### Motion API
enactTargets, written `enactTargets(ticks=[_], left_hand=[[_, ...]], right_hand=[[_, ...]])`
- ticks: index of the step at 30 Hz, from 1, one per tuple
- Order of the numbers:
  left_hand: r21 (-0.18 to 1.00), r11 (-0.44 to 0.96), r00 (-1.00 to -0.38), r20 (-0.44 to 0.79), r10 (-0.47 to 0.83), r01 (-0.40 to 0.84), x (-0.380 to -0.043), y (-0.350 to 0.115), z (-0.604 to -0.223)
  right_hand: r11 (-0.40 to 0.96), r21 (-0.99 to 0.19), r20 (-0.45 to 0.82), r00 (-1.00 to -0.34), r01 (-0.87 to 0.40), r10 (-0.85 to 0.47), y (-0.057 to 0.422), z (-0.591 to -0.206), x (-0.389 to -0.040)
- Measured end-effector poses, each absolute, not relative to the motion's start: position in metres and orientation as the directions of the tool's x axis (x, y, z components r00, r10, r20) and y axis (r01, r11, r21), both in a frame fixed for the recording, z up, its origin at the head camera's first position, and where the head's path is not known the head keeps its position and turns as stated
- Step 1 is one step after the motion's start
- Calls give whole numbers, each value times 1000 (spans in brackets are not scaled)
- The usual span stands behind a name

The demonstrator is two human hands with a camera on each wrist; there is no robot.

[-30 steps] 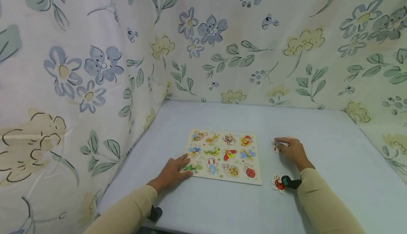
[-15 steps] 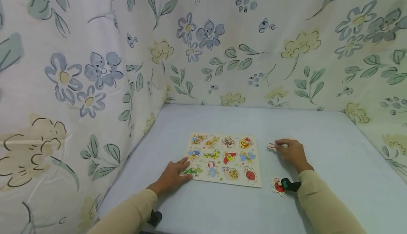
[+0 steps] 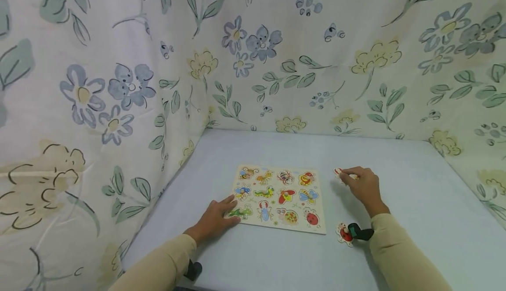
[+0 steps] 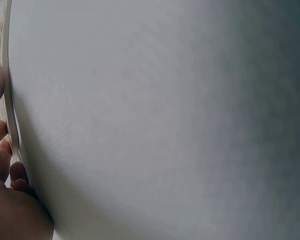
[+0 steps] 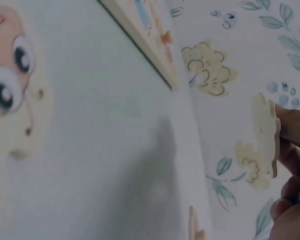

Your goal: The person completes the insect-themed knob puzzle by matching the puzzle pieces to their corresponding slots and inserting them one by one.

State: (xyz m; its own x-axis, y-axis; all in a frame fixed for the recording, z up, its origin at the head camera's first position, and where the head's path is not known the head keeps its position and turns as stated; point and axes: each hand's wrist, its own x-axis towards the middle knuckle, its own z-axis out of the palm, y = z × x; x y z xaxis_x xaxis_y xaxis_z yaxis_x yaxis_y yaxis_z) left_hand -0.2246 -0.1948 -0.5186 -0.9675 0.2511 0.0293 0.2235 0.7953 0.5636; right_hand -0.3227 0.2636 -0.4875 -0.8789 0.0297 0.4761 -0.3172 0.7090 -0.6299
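My right hand (image 3: 363, 187) pinches a thin wooden puzzle piece (image 5: 266, 135) between thumb and fingers, to the right of the board. Its pale back faces the right wrist view, and the head view catches a red-and-white bit of its front. My left hand (image 3: 215, 220) rests on the lower left corner of the wooden puzzle board (image 3: 321, 228), thumb and fingers spread along its edge. Insect pictures, several with knobs, cover the board. A ladybug puzzle piece (image 3: 345, 234) lies on the table beneath my right wrist, its big-eyed face (image 5: 10, 75) close up in the right wrist view.
A pale table (image 3: 261, 260) stands against flower-printed cloth (image 3: 300, 97) at the back and left. Black wrist cameras stick out from both sleeves, the right camera (image 3: 360, 232) overlapping the ladybug piece. Another puzzle piece (image 5: 194, 225) shows partly at the bottom of the right wrist view.
My right hand has turned the pinched puzzle piece and raised it slightly, bringing it a little left. The left hand stays on the board, and the head view shifts slightly.
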Motion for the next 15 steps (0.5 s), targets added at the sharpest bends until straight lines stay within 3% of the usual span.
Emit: enactTargets(ticks=[15], left_hand=[[560,804,-973,17,232,201,-225,-194,-518]], right_hand=[[665,-619,576,-818,-419,21,229,-450,-305]])
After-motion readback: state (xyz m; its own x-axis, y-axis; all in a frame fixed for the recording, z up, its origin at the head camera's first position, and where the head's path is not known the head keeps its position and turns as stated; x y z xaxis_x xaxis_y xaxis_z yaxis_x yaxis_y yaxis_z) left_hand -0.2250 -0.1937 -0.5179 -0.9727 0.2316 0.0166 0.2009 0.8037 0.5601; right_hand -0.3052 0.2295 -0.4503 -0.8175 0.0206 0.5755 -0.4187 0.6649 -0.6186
